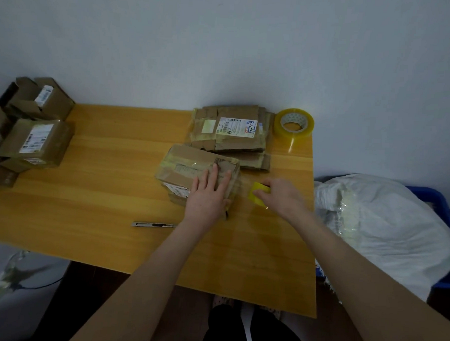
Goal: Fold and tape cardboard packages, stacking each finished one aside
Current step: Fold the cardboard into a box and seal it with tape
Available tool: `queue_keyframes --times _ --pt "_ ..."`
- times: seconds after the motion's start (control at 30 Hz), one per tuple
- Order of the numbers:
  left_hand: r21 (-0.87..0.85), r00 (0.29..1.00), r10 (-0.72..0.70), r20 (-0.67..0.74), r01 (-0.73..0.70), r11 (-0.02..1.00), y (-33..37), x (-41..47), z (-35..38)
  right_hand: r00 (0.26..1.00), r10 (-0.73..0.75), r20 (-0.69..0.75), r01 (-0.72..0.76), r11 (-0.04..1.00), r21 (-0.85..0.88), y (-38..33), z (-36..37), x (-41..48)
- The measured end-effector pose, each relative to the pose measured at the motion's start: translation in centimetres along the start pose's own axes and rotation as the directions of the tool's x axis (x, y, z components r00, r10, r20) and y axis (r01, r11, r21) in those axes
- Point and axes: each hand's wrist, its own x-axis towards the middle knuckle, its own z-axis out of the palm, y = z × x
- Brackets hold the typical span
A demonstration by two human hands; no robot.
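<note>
A folded cardboard package [185, 168] lies in the middle of the wooden table [102, 190]. My left hand [207, 192] presses flat on its right end, fingers straight. Just to the right of it, my right hand [279, 196] grips a small yellow tape roll [257, 195], and a clear strip of tape seems to stretch from the roll to the package. Behind the package sits a stack of flattened taped packages [230, 132]. A larger tape roll [294, 121] stands at the table's far right corner.
A utility knife [153, 224] lies on the table, left of my left forearm. Several cardboard boxes [32, 136] are piled at the table's left edge. A white sack [386, 229] in a blue bin [444, 205] stands right of the table. A wall is behind.
</note>
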Motion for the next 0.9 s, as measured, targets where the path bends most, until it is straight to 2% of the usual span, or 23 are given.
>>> queue_keyframes --times 0.27,0.5,0.67,0.8,0.9 --pt "0.016 1.000 -0.011 -0.016 0.011 1.000 -0.2 -0.3 -0.1 0.996 0.091 -0.025 -0.092 0.993 -0.073 -0.5 1.3 0.0" --pt "-0.023 0.996 0.005 -0.089 -0.007 1.000 -1.0 0.4 -0.1 0.990 0.100 -0.098 -0.091 0.992 0.090 -1.1 2.5 0.0" --pt "-0.213 0.965 -0.013 -0.260 -0.044 0.976 -1.1 0.5 1.3 0.964 0.182 -0.195 -0.151 0.975 0.162 -2.9 4.3 0.1" --pt "-0.435 0.947 -0.011 -0.320 -0.136 0.890 -2.8 -0.1 2.2 0.953 0.218 -0.212 -0.168 0.958 0.231 -3.6 6.0 0.3" --pt "-0.440 0.889 -0.010 -0.458 -0.217 0.871 -4.7 -2.4 2.8 0.945 0.237 -0.226 -0.180 0.953 0.244 -3.6 6.5 0.3"
